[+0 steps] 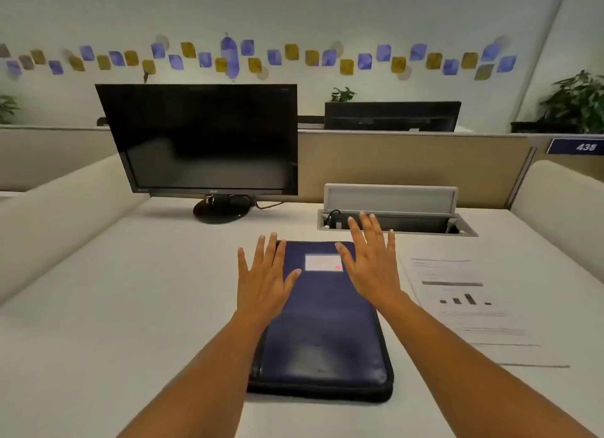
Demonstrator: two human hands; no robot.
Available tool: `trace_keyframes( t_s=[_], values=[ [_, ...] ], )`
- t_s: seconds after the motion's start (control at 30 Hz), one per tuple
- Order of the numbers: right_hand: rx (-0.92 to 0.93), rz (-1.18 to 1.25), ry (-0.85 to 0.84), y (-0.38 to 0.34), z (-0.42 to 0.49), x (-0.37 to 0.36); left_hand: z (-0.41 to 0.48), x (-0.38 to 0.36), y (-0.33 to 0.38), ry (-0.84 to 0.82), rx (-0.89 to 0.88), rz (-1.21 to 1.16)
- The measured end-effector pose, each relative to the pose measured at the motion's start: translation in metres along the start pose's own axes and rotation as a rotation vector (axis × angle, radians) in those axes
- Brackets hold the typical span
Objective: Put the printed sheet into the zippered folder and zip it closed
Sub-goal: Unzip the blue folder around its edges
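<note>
We see a dark blue zippered folder (pixel 322 323) lying flat on the white desk (pixel 130 307), its long side running away from us and a small white label (pixel 323 262) near its far end. The zipper along its left edge looks done up, though the blur makes it hard to be sure. The printed sheet (pixel 470 307) lies flat on the desk just to the right of the folder — outside it, with a small bar chart showing.

Our left hand (pixel 263 282) is spread wide, palm down, over the folder's left edge, holding nothing. Our right hand (pixel 371 264) is likewise flat with fingers splayed, over the far right corner (whether either palm touches the cover, we cannot tell). Beyond them stand a dark monitor (pixel 202 140) and an opened cable box (pixel 392 215) set into the desk.
</note>
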State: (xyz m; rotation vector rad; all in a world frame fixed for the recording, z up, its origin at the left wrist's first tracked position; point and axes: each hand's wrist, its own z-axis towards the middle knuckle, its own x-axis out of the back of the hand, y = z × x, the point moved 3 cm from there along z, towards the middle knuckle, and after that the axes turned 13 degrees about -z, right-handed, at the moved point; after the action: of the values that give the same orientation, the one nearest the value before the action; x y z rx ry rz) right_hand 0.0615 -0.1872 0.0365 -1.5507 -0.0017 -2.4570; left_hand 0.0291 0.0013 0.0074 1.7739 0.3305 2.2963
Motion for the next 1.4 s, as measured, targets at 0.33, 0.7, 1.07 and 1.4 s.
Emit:
trace_keyframes(
  t_s=[0.33,0.7,1.07,1.4],
  values=[
    [0.009,0.023,-0.232,0.006,-0.072,-0.065,-0.061,-0.058,-0.039,-0.216,0.101,-0.110],
    [-0.004,0.028,-0.456,0.014,-0.116,-0.095,-0.088,-0.077,-0.049,-0.327,0.147,-0.218],
    [-0.154,0.151,-0.601,0.021,-0.107,-0.085,-0.084,-0.080,-0.049,-0.311,0.163,-0.245],
    [-0.356,0.106,-0.711,0.022,-0.095,-0.074,-0.071,-0.067,-0.048,-0.391,0.169,-0.178]
  ],
)
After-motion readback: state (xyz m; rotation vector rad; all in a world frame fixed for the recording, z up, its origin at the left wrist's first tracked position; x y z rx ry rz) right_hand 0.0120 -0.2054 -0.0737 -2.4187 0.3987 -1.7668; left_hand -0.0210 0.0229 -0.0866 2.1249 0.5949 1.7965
